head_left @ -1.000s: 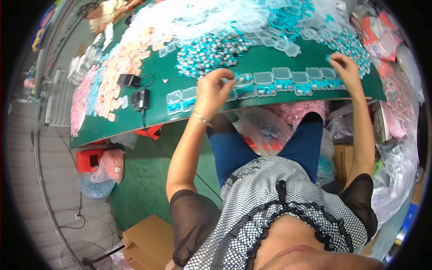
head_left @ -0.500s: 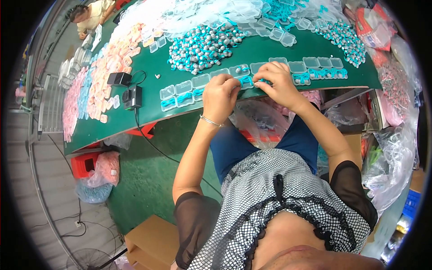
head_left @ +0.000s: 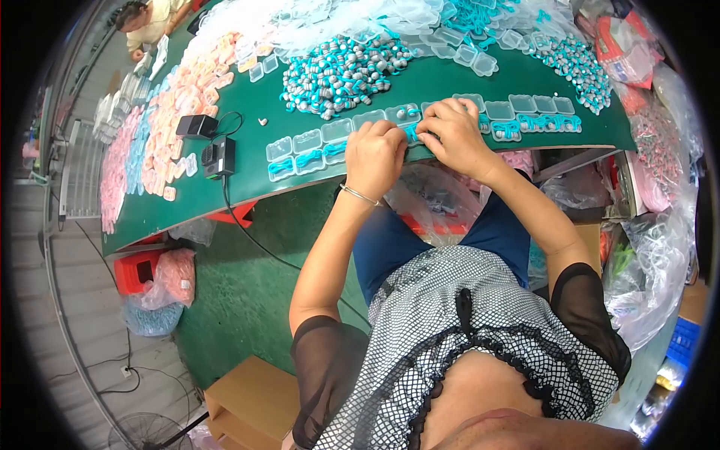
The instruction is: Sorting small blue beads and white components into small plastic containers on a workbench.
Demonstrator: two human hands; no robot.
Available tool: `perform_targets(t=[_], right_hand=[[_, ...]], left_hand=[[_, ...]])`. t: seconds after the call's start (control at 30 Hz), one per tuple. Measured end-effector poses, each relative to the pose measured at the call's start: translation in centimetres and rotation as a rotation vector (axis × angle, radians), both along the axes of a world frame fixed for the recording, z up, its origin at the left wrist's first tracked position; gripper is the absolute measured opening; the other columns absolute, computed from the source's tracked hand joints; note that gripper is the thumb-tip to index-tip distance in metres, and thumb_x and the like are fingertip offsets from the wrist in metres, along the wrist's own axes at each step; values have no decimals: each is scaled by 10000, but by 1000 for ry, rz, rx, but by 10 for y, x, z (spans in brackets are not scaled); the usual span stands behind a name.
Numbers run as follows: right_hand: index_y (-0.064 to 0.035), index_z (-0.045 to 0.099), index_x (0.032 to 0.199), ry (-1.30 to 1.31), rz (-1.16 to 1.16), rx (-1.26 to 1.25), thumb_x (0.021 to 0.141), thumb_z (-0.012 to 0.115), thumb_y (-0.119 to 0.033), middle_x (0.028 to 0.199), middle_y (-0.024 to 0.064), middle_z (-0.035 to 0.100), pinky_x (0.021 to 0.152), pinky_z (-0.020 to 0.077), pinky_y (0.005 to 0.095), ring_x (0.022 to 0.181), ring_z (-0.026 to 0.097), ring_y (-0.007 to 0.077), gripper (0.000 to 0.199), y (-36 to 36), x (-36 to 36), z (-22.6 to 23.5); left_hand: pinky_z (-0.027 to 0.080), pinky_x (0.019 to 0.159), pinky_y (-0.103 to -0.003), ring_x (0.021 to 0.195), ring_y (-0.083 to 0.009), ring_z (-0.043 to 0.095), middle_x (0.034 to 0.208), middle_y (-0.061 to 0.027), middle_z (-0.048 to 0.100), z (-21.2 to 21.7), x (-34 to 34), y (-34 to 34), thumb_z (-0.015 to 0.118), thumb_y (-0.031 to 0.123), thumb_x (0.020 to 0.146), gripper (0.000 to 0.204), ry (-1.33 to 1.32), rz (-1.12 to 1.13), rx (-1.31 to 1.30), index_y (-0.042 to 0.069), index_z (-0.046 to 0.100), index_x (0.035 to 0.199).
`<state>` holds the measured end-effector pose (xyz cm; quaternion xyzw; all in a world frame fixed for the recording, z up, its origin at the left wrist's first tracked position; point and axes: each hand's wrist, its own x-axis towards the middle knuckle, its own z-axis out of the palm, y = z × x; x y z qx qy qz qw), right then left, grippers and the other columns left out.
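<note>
Green tabletop (head_left: 517,79), near edge: open clear cases (head_left: 522,103), turquoise pieces (head_left: 309,160); left hand (head_left: 373,159), right hand (head_left: 457,135), fingers bent over the row (grip hidden, cannot tell). Best: light touch, cases flat.

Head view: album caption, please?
Left hand and right hand close together over open clear boxes of turquoise pieces on a green table.

Turquoise-and-grey pieces (head_left: 341,79), green tabletop (head_left: 480,87)

Two hands (head_left: 375,157) counted at near edge of green table (head_left: 450,84); clear boxes (head_left: 307,141) there partly hidden, uncountable. Two black devices (head_left: 223,159) logged on its left part, one co-worker (head_left: 155,24) beyond its far left.
</note>
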<state>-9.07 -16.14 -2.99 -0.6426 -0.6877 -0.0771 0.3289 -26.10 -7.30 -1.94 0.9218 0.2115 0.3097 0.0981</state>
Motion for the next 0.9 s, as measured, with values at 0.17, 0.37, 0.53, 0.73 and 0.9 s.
perform_targets(t=[0.17,0.37,0.53,0.73,0.9], right_hand=[[-123,657,891,6,2,-22,770,694,-155,917,14,581,941,291,433,991,524,216,131,-1,-1,2],[-117,667,906,-19,-47,30,771,701,-175,950,15,580,943,295,497,1015,521,214,151,-2,-4,4],[-121,673,870,-42,-38,-14,767,704,-168,937,14,574,949,294,505,1010,520,215,118,-2,-4,4],[-125,672,874,-41,-27,-21,767,706,-170,933,12,573,955,292,512,1002,523,213,121,-2,-2,4],[-129,666,899,-26,-21,9,779,696,-188,944,10,577,946,297,492,1004,523,210,136,-2,-3,7]], left_hand=[[458,696,-384,834,-273,582,939,-66,626,-1,-1,-1,748,113,696,223,-74,49,26,69,664,898],[456,718,-391,848,-268,573,946,-65,617,-2,-1,-5,746,127,702,207,20,73,57,67,674,887],[430,685,-380,831,-253,560,875,-48,607,-10,2,-4,686,126,739,71,-34,30,107,76,655,779],[464,709,-403,824,-286,586,911,-72,621,4,1,-1,684,84,750,153,-49,40,8,72,682,903],[495,689,-416,829,-314,617,913,-94,626,10,16,30,656,47,756,194,-21,-4,-61,99,681,941]])
